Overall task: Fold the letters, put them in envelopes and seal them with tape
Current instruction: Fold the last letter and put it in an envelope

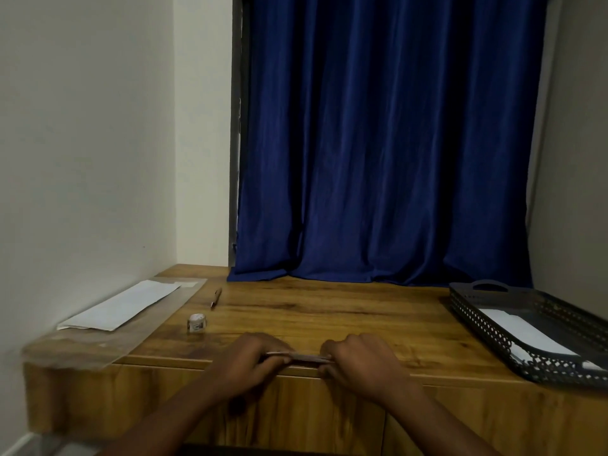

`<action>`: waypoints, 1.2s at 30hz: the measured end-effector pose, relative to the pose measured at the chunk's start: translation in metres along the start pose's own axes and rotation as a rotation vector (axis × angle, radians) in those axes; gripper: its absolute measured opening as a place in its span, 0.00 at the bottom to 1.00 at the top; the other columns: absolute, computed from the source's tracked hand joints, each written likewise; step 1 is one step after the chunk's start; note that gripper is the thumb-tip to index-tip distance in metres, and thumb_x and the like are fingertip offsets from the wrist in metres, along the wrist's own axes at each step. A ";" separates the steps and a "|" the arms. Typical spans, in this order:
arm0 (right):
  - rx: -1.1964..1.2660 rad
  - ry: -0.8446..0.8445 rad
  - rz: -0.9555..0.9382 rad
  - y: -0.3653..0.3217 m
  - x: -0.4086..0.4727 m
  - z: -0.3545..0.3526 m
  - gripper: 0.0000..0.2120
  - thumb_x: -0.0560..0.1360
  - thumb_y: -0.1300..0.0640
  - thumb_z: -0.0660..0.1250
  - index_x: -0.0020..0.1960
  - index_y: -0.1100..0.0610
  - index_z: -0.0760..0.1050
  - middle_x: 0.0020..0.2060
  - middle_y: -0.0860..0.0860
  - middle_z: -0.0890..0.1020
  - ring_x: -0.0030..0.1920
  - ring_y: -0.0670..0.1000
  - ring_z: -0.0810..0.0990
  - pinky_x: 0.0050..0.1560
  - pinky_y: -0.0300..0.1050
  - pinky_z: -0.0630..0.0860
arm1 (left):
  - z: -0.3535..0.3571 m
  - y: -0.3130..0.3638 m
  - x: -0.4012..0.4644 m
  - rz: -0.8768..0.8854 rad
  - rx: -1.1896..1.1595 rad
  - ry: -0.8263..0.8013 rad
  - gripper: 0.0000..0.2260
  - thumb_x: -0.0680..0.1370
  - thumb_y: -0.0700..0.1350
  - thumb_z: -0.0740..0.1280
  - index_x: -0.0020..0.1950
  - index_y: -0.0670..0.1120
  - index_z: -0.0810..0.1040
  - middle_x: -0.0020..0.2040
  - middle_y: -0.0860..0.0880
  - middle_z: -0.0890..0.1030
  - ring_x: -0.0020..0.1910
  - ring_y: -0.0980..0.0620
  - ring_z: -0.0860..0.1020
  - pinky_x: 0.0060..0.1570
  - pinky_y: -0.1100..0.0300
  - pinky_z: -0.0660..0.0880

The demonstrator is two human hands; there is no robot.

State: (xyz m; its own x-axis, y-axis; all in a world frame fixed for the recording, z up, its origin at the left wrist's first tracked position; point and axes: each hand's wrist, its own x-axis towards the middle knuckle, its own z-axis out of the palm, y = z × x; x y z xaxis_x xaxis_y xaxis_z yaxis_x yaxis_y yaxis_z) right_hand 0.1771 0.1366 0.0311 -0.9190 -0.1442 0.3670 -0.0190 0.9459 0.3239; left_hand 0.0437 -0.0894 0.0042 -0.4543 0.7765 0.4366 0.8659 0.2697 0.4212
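Note:
Both hands hold one thin flat paper item [304, 357], seen edge-on at the table's front edge; I cannot tell whether it is a letter or an envelope. My left hand [255, 360] pinches its left end, my right hand [355, 360] its right end. A small roll of tape [196, 323] stands on the wooden table [329, 311] left of the hands. White paper [121, 306] lies on a clear plastic sheet [108, 343] at the far left. A white envelope or sheet [523, 330] lies in the dark mesh tray [487, 327] at the right.
A pen [216, 298] lies behind the tape roll. A blue curtain [388, 143] hangs behind the table and rests on its back edge. A white wall [82, 143] bounds the left side. The table's front edge runs just under my hands.

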 end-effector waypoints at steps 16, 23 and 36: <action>1.472 -0.034 0.490 -0.021 0.108 0.013 0.10 0.77 0.51 0.74 0.56 0.54 0.79 0.42 0.48 0.88 0.37 0.47 0.87 0.31 0.37 0.78 | -0.091 -0.060 -0.032 -0.292 -0.005 0.440 0.19 0.77 0.50 0.75 0.65 0.61 0.75 0.61 0.63 0.78 0.59 0.59 0.78 0.54 0.61 0.75; 1.538 0.100 0.543 -0.042 0.122 0.056 0.04 0.77 0.56 0.74 0.51 0.50 0.80 0.40 0.45 0.87 0.37 0.45 0.87 0.31 0.35 0.78 | -0.149 -0.123 -0.057 -0.456 0.256 0.421 0.15 0.77 0.50 0.74 0.64 0.53 0.80 0.62 0.54 0.81 0.60 0.52 0.79 0.56 0.60 0.73; 1.648 0.147 0.522 -0.034 0.123 0.070 0.05 0.78 0.51 0.72 0.52 0.47 0.78 0.47 0.47 0.86 0.45 0.52 0.86 0.37 0.43 0.78 | -0.186 -0.210 -0.041 -1.011 0.576 0.015 0.29 0.75 0.69 0.67 0.67 0.51 0.77 0.67 0.49 0.79 0.65 0.46 0.76 0.64 0.50 0.74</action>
State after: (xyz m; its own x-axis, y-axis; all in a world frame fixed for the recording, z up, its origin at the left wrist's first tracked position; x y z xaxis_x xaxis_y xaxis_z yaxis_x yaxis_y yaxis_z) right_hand 0.0367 0.1073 0.0042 -0.9199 0.3138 0.2353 -0.1915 0.1642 -0.9677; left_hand -0.1587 -0.2837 0.0452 -0.9915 0.0533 0.1189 0.0721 0.9844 0.1607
